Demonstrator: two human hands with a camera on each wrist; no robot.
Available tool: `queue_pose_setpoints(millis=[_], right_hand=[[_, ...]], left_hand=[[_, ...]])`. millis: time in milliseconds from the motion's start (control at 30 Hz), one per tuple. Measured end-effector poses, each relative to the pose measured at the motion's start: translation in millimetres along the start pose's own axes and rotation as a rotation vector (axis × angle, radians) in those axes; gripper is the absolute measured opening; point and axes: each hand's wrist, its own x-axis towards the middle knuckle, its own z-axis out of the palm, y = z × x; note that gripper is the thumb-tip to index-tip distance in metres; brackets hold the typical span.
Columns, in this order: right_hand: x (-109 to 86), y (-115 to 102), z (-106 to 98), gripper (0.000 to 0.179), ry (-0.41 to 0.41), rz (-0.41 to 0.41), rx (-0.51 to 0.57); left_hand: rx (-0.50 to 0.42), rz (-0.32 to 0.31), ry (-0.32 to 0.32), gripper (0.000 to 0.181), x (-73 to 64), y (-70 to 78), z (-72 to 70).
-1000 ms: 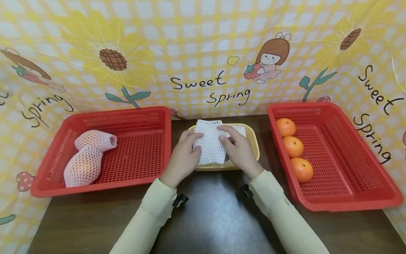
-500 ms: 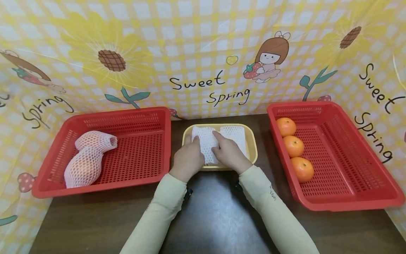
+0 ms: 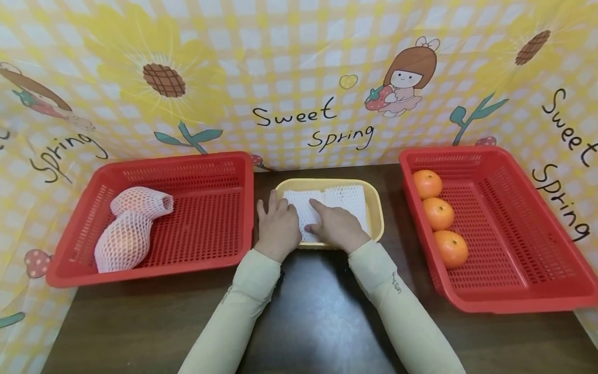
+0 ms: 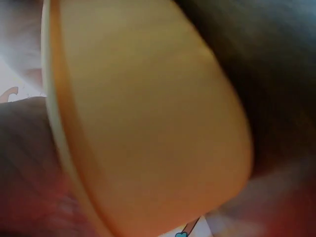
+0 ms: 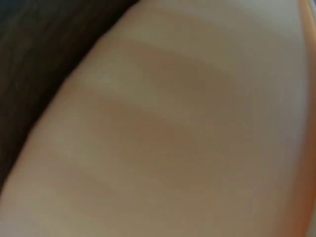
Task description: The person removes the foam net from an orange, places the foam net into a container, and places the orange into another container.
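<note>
A shallow yellow basket (image 3: 377,218) stands mid-table in the head view. Inside lie a white foam fruit net (image 3: 299,200) on the left and another white foam net (image 3: 352,200) on the right, side by side. My right hand (image 3: 340,227) reaches over the basket's front rim, its index finger and thumb extended on the left net. My left hand (image 3: 279,227) lies over the basket's left side with its fingers spread, and what is under its palm is hidden. Close up in the left wrist view is the basket's outer wall (image 4: 153,108); the right wrist view is blurred.
At left, a red basket (image 3: 205,223) holds two net-wrapped fruits (image 3: 123,241). To the right, a second red basket (image 3: 495,249) has three oranges (image 3: 439,213) along its left wall. A yellow checked cloth (image 3: 299,62) hangs behind the dark table (image 3: 322,322).
The white net that both hands held above the yellow basket now lies inside it. My left hand has shifted left off the net, while my right fingers stay on it.
</note>
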Motion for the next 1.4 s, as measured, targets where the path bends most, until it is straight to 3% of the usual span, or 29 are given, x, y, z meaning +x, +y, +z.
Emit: queue_pose_setpoints(millis=[133,233,533,700,800,1033,1233,1400], right_hand=[[3.2,-3,-3,0.074,-0.025,0.041,-0.035],[5.5,-3,-3,0.075,-0.045,0.055,-0.032],[10.7,23,4,0.075,-0.089,-0.088,0.162],[17.1,25,6,0.076,-0.107,-0.114,0.177],[19.5,27,6,0.078,-0.122,-0.087,0.173],[18.8,33,3,0.077,-0.090,-0.054,0.226],[8.5,30,1,0.073,-0.063,-0.101,0.266],[-0.4,24,-4,0.070,-0.029,-0.151,0.269]], left_hand=[[0.026,-0.056,-0.119,0.042,6.4,-0.4,-5.1],[0.025,-0.091,-0.167,0.042,10.3,0.5,-7.0],[0.018,-0.135,-0.239,0.044,9.3,0.7,-2.5],[0.010,-0.164,-0.240,0.041,11.4,-0.1,1.2],[0.027,-0.176,-0.235,0.040,15.2,3.9,1.3],[0.045,-0.166,-0.165,0.037,18.1,9.8,-0.4],[0.003,-0.166,-0.086,0.041,8.8,5.5,2.0],[-0.106,-0.142,-0.026,0.052,-6.5,-0.7,-9.8]])
